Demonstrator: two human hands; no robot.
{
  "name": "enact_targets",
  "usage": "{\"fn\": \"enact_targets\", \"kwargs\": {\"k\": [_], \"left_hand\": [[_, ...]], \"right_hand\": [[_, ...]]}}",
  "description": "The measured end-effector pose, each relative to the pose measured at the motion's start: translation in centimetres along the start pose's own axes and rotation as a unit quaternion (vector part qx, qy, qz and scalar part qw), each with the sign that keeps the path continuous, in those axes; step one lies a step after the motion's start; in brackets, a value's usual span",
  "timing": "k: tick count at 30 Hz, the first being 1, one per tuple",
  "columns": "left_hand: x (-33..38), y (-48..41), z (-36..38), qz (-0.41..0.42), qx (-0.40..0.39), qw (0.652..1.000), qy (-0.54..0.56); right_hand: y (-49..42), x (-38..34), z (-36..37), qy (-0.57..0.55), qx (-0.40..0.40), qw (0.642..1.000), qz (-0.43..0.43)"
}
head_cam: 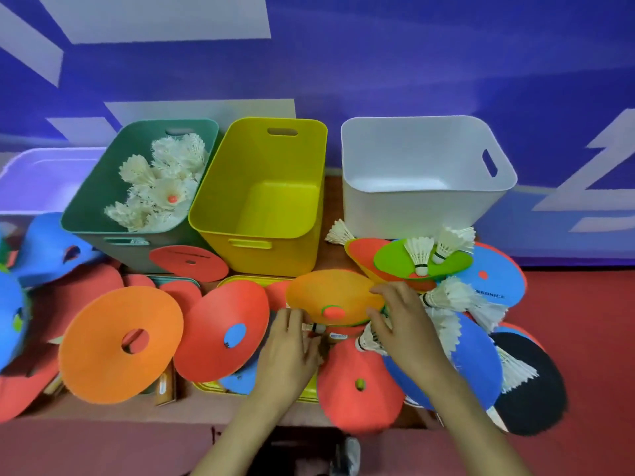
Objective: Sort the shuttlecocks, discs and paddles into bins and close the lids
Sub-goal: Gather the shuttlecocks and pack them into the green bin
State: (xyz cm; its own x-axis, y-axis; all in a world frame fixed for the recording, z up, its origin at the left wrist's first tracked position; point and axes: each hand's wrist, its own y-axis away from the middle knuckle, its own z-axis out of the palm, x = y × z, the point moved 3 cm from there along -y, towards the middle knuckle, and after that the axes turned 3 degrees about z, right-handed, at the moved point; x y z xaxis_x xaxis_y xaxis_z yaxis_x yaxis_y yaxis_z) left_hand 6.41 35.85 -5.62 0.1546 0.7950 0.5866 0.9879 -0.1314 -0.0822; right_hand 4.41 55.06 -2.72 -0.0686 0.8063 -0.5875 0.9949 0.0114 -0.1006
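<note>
Left hand (292, 352): fingertips at the cork of a shuttlecock (316, 328) just under the near rim of the orange disc (330, 297); pinching or only touching, cannot tell. Right hand (403, 324): thumb and fingers closed on the disc's right rim, second shuttlecock (367, 341) beneath the palm. Disc flat, round, with a centre hole showing red ringed green; it lies in front of the yellow bin (261, 187).

Shuttlecocks (161, 187) in green bin (101, 182); discs (96, 355) scattered.
</note>
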Motion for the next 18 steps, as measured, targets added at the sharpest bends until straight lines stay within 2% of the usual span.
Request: {"fn": "enact_targets", "kwargs": {"k": [3, 9, 16, 18], "left_hand": [[-1.0, 1.5, 1.9, -0.023, -0.027, 0.999, -0.036], [-2.9, 2.5, 4.4, -0.100, -0.120, 0.982, -0.103], [-3.3, 2.7, 4.9, -0.119, -0.106, 0.982, -0.096], [-3.2, 2.9, 4.6, -0.100, -0.090, 0.987, -0.086]], "right_hand": [[1.6, 1.1, 0.5, 0.015, 0.012, 1.000, 0.013], [3.5, 1.8, 2.1, 0.063, -0.044, 0.997, 0.018], [4.2, 2.3, 3.1, 0.080, -0.059, 0.995, 0.005], [4.2, 2.1, 2.8, 0.074, -0.037, 0.997, -0.009]]}}
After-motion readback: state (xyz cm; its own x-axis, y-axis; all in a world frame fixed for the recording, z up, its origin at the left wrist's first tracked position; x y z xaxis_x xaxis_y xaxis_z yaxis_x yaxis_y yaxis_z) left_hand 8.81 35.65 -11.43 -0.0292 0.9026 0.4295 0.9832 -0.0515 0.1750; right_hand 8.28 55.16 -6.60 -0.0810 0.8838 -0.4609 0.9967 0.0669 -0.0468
